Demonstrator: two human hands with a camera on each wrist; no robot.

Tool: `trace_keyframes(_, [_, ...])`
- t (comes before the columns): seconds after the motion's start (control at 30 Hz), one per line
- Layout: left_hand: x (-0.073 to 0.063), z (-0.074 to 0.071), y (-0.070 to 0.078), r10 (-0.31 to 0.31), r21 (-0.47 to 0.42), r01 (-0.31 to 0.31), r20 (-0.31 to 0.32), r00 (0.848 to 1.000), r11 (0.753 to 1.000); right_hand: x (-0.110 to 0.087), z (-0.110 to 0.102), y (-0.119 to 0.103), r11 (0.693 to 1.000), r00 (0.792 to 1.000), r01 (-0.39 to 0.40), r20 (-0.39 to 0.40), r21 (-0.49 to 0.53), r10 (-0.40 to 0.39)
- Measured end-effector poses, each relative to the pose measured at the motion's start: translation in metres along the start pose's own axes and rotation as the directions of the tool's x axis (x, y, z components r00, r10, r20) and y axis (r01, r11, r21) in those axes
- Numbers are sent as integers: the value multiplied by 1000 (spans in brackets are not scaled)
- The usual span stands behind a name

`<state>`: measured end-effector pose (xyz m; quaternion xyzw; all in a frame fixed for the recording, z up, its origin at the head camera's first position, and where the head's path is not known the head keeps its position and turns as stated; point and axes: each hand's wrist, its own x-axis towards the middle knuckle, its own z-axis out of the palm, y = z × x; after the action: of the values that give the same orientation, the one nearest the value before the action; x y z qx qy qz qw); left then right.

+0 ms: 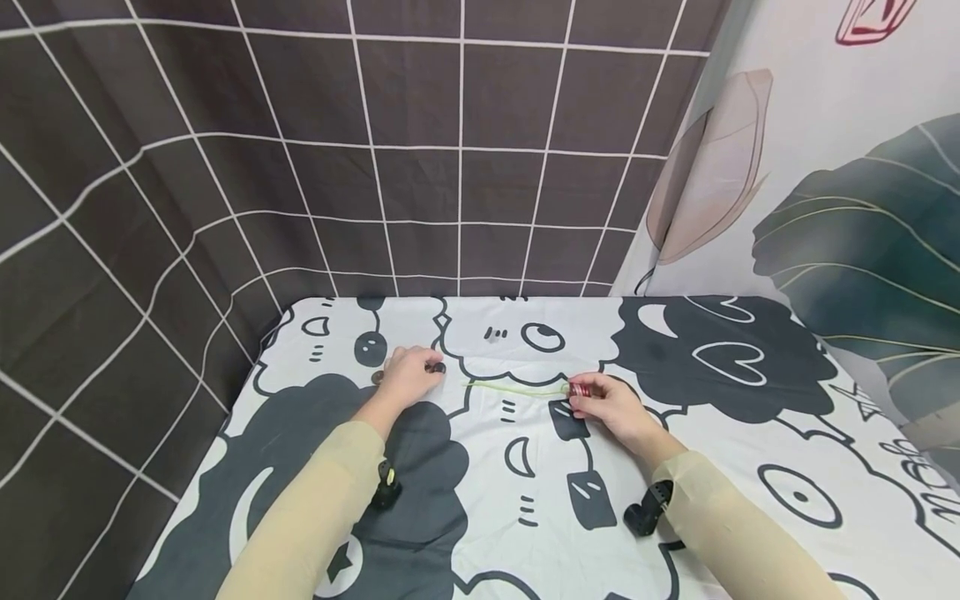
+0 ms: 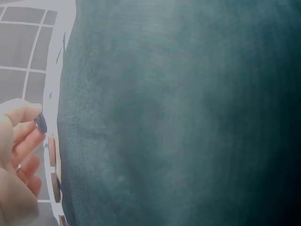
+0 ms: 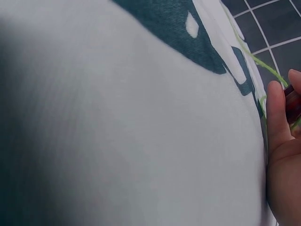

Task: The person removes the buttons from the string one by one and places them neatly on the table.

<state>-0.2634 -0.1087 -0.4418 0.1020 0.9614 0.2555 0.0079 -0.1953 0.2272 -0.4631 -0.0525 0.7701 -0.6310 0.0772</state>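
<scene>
One dark disc [image 1: 437, 367] in left hand [image 1: 409, 377], red piece [image 1: 580, 390] in right hand [image 1: 617, 406]

Dark, white-gridded fabric backdrop [image 1: 333, 179]

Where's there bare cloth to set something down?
Bare cloth lies between the left sleeve and right sleeve, nearer the camera than the green string, and right of the right hand toward the leaf-print curtain. It's crowded by the left hand, which holds a dark round piece near a brown disc; the string spans most of the gap between hands.
</scene>
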Motion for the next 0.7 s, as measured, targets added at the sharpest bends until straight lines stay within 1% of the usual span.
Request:
trace_keyframes(0.17, [0,1,-1,27,30,-27,15,1000,999,0,1,-1,1000,1000,0,-7,-11,-1])
trace_keyframes(0.47, [0,1,1,59,113,-69,90,994,991,-1,2,-3,1000,1000,7,-12,-15,-7])
trace_keyframes(0.6, [0,0,2,55,110,-66,101,993,992,-1,3,-4,1000,1000,5,-11,-15,-5])
trace_keyframes(0.7, [1,1,2,53,78,-60,87,995,995,-1,3,-4,999,1000,-1,-14,-32,1])
